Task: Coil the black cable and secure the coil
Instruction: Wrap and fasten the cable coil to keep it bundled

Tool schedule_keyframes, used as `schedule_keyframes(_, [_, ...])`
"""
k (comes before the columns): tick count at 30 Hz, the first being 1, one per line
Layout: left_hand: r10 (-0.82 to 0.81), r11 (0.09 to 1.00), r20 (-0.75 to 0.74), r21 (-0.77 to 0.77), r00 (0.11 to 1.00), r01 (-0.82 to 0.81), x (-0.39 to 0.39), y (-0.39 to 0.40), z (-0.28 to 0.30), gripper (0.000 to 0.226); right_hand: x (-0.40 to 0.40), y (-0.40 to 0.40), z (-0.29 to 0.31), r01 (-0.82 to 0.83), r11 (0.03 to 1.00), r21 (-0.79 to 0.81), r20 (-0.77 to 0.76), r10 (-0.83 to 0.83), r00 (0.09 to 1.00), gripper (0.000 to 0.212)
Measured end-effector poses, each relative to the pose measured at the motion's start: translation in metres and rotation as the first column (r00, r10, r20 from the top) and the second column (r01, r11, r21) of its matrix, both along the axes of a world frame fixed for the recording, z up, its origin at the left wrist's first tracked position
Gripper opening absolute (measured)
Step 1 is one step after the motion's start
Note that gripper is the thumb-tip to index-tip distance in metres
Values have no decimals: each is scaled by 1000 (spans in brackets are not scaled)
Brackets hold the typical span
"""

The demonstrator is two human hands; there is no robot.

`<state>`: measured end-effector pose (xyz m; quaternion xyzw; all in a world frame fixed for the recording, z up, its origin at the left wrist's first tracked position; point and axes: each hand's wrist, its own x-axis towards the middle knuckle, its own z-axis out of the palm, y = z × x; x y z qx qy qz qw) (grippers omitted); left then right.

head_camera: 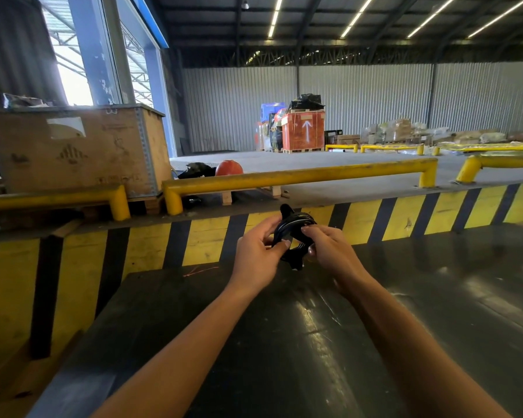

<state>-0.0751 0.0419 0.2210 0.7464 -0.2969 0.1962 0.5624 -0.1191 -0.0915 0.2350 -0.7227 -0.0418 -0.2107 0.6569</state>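
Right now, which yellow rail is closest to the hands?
The middle rail, directly behind the hands; the others sit off to the left and right.

cable coil (293, 233) between hands, above table (284, 342) | rail (299, 176) behind

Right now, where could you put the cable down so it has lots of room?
The dark tabletop is bare nearly everywhere: between the forearms, right of the right hand, and left of the left hand up to the striped yellow-and-black edge. The only crowded spot is where both hands hold the black cable coil.
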Motion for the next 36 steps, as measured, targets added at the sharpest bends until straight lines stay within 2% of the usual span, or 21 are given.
schedule_keyframes(4, [33,994,55,106,998,-39,2,4,1,55,-3,-10,0,44,991,-124,44,-39,998,20])
schedule_keyframes(7, [35,982,89,183,995,-51,4,6,0,52,-5,-17,-1,59,989,-136,104,-45,994,29])
schedule_keyframes(11, [-45,962,78,273,996,22,2,5,-6,51,-4,-21,-5,56,987,-153,106,-40,994,34])
schedule_keyframes(17, [-174,910,-118,359,978,206,0,6,-23,56,-3,-21,-27,70,987,-141,26,-67,997,28])
schedule_keyframes(22, [-164,872,-225,421,960,248,3,10,-37,52,-2,-14,-54,115,990,-86,30,-113,993,27])
schedule_keyframes(27, [-159,845,-326,443,932,299,6,18,-46,50,-3,-13,-75,-24,999,-48,5,25,1000,5])
schedule_keyframes(31, [-167,800,-369,492,915,344,7,20,-50,47,1,-16,-83,46,999,-15,-86,-47,995,25])
schedule_keyframes(33, [-168,780,-379,513,910,358,7,20,-51,45,3,-16,-85,38,998,-40,-99,-41,994,24])
schedule_keyframes(36, [-173,786,-402,493,899,372,10,21,-50,47,4,-16,-88,34,992,-125,-45,-40,998,10])
